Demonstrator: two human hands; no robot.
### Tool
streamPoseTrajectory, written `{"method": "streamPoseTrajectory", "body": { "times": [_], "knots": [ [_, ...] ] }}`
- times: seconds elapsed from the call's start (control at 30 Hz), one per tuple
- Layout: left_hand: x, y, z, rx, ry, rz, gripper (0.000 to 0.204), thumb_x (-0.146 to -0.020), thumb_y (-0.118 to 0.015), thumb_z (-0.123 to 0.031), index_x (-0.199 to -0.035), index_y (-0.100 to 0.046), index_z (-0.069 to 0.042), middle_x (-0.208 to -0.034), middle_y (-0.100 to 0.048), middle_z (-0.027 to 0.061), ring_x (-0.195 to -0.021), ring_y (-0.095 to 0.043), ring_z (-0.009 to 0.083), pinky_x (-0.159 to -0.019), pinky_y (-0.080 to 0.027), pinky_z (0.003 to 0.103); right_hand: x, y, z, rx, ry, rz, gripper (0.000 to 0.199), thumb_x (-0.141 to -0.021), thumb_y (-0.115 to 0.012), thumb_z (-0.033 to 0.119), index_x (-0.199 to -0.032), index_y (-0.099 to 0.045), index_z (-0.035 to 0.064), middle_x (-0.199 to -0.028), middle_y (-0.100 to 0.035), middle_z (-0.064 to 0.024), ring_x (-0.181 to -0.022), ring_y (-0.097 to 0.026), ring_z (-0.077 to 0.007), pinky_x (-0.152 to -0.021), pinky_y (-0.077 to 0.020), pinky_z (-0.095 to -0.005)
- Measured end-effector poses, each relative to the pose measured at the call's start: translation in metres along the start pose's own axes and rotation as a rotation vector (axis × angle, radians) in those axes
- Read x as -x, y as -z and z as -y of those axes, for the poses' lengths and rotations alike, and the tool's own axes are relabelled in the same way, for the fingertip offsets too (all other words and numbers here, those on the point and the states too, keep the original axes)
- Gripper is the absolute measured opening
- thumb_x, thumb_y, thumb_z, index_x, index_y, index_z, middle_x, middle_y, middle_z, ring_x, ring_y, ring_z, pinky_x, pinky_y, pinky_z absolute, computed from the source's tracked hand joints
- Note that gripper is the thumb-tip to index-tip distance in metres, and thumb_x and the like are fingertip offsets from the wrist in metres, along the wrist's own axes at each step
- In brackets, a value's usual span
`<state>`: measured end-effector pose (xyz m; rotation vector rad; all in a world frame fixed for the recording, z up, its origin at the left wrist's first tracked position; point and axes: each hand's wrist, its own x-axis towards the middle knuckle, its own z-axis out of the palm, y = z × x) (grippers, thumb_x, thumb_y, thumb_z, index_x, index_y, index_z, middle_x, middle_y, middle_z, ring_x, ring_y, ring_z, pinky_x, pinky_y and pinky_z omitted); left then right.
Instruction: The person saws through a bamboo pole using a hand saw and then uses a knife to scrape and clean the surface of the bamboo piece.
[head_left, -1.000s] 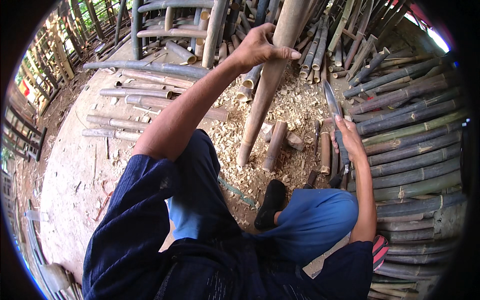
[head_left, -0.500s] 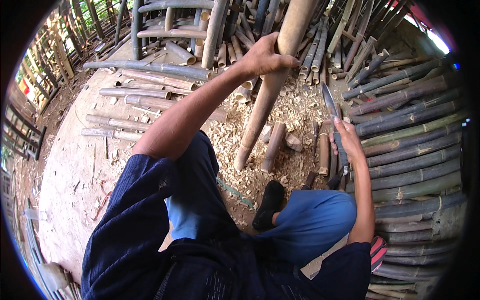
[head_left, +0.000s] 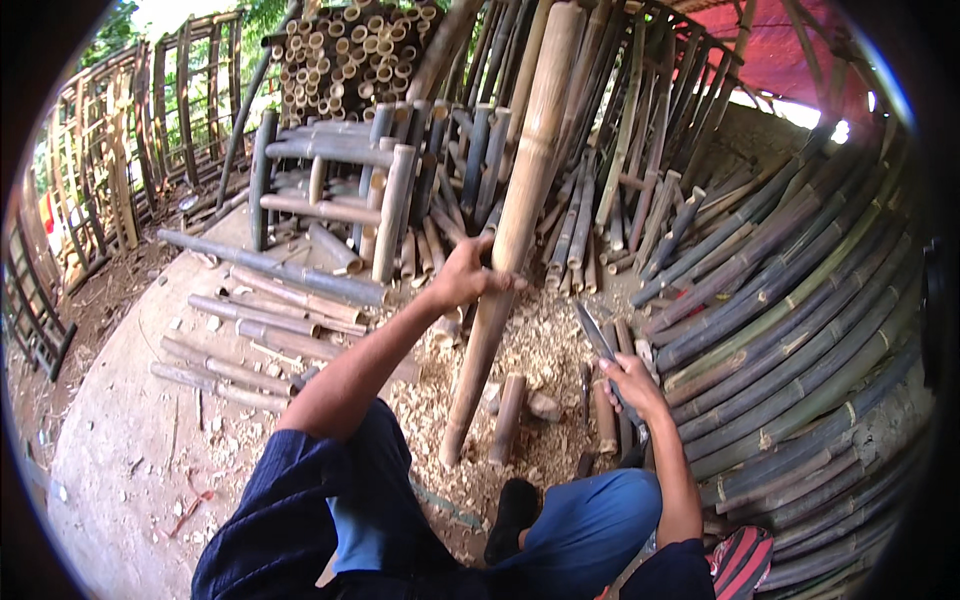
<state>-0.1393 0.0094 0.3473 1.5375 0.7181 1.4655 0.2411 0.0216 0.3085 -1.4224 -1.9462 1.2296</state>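
Note:
My left hand (head_left: 471,273) is wrapped round a thick, pale bamboo pole (head_left: 525,190) that leans upright, its lower end down among the wood chips (head_left: 545,355). In my right hand (head_left: 633,385) is a long-bladed knife (head_left: 596,334), its blade pointing up and to the left, apart from the pole. Just right of the pole's foot, a short bamboo piece (head_left: 508,420) stands up from the chips. Near the knife lie more short bamboo pieces (head_left: 606,420).
Dark bamboo poles (head_left: 790,330) lie stacked along the right. A bamboo frame (head_left: 330,180) stands at the back left, before a pile of cut bamboo ends (head_left: 350,60). Bamboo lengths (head_left: 270,280) lie on the floor at left. A striped red thing (head_left: 742,562) sits by my right elbow.
The view has tilted up, bringing the far bamboo pile and red sheet into sight. The pole stands more upright in my left hand. My right hand still holds the knife.

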Motion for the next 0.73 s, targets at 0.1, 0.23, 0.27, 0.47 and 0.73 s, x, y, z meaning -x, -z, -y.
{"method": "streamPoseTrajectory", "body": {
  "times": [0.1, 0.23, 0.27, 0.47, 0.73],
  "knots": [
    [0.001, -0.001, -0.010, -0.160, -0.017, 0.009, 0.056, -0.085, -0.077, 0.005, -0.135, -0.051, 0.012, -0.115, -0.069, 0.0139, -0.101, -0.071, 0.0190, -0.092, -0.060, 0.035, 0.011, 0.012, 0.005, -0.039, -0.003, -0.034, 0.029, -0.106, -0.058, 0.031, -0.115, -0.065, 0.0045, -0.067, -0.055, 0.0010, -0.049, -0.052, -0.0093, -0.042, -0.0414, -0.0287],
    [0.008, 0.011, -0.020, -0.152, -0.010, 0.035, 0.059, -0.080, -0.085, 0.001, -0.131, -0.056, 0.010, -0.111, -0.070, 0.0112, -0.098, -0.069, 0.0157, -0.093, -0.059, 0.033, 0.030, 0.017, 0.011, -0.008, 0.001, -0.084, 0.027, -0.106, -0.058, 0.029, -0.117, -0.066, 0.0051, -0.069, -0.055, 0.0013, -0.049, -0.051, -0.0091, -0.041, -0.0412, -0.0287],
    [0.009, 0.010, -0.022, -0.148, -0.015, 0.036, 0.061, -0.079, -0.086, 0.001, -0.131, -0.056, 0.010, -0.110, -0.070, 0.0109, -0.098, -0.069, 0.0159, -0.093, -0.059, 0.033, 0.037, 0.017, 0.009, -0.037, -0.003, -0.065, 0.028, -0.106, -0.058, 0.029, -0.118, -0.066, 0.0052, -0.069, -0.055, 0.0012, -0.049, -0.050, -0.0091, -0.041, -0.0412, -0.0286],
    [0.024, -0.009, -0.026, -0.293, -0.024, -0.074, 0.084, -0.066, -0.100, -0.020, -0.134, -0.057, 0.005, -0.120, -0.070, 0.0118, -0.107, -0.067, 0.0165, -0.096, -0.057, 0.034, 0.080, -0.004, -0.042, -0.154, -0.088, -0.063, 0.027, -0.106, -0.059, 0.028, -0.121, -0.068, 0.0078, -0.071, -0.055, 0.0008, -0.054, -0.051, -0.0095, -0.045, -0.0420, -0.0287],
    [0.050, -0.010, -0.010, -0.048, 0.034, -0.216, 0.061, -0.076, -0.086, -0.010, -0.129, -0.059, 0.006, -0.108, -0.071, 0.0097, -0.096, -0.070, 0.0194, -0.091, -0.056, 0.036, 0.165, -0.070, -0.186, 0.609, 0.772, -0.645, 0.051, -0.098, -0.069, 0.023, -0.146, -0.051, 0.0179, -0.117, -0.072, -0.0109, -0.097, -0.063, -0.0290, -0.090, -0.0500, -0.0412]
  ]
}}
